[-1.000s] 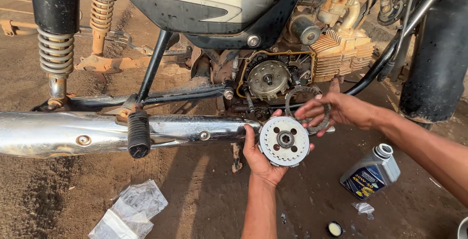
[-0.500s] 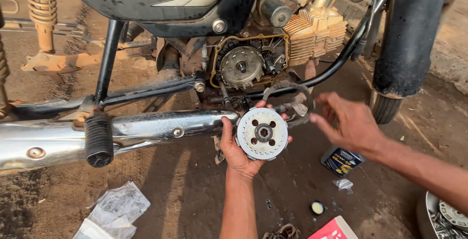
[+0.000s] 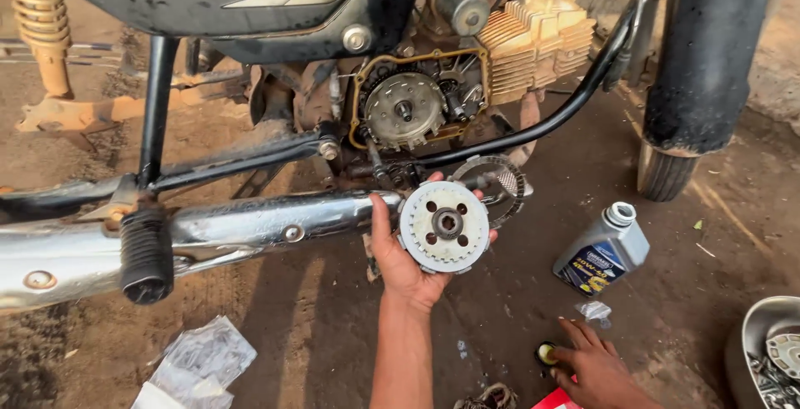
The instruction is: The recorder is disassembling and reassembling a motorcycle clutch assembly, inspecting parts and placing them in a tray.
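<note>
My left hand [image 3: 402,269] is raised palm up and holds a round silver clutch hub [image 3: 444,225] with several holes and a toothed rim. Behind the hub a thin friction ring [image 3: 506,177] shows, tilted against it. The hub is just below the motorcycle's open clutch housing [image 3: 406,110], where a round clutch drum sits inside a gasket edge. My right hand [image 3: 597,365] is low on the ground with fingers spread, its fingertips touching a small round yellow-and-black cap [image 3: 546,352] beside a red packet [image 3: 557,399].
A chrome exhaust pipe [image 3: 250,230] and black footpeg [image 3: 146,255] run along the left. A grey oil bottle [image 3: 602,250] without its cap stands on the dirt. The front tyre [image 3: 708,67] is at the right, a metal bowl [image 3: 762,334] of parts at the lower right, and plastic wrappers [image 3: 200,359] at the lower left.
My right hand left the friction ring by the hub and dropped to the ground near the small cap. My left hand kept the hub raised; the view shifted right.
</note>
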